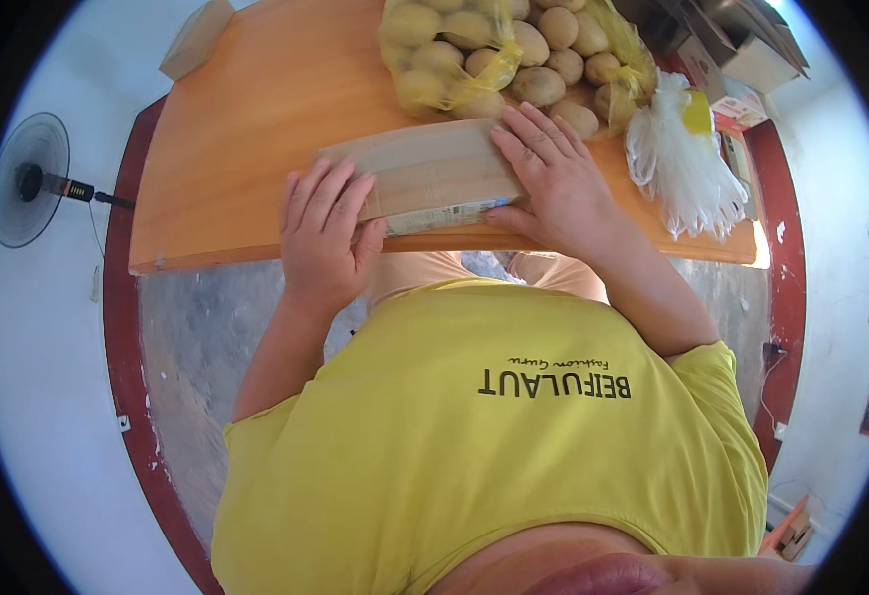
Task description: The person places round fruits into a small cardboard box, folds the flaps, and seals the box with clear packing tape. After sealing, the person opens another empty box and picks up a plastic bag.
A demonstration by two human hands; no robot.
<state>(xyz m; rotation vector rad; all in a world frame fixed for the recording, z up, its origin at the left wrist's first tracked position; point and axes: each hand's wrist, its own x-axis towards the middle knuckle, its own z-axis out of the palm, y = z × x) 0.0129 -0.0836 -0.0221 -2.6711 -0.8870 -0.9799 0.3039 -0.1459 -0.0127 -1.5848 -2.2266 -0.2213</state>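
Observation:
A long, narrow cardboard box (434, 167) lies near the table's front edge, directly before me. Clear tape appears to run over its top, and a printed label (438, 217) covers part of the side facing me. My left hand (326, 230) grips the left end, fingers spread over the top and thumb against the near side. At the right end, my right hand (553, 175) has its fingers across the top corner and its thumb low on the near side. The box's underside is hidden.
Potatoes (538, 87) in yellow plastic bags (512, 56) lie just behind the box. A bunch of clear plastic bags (691, 175) hangs over the wooden table (233, 171) at right. Cardboard boxes (758, 71) stand at the back right, another carton (196, 39) back left. A fan (30, 181) is at left.

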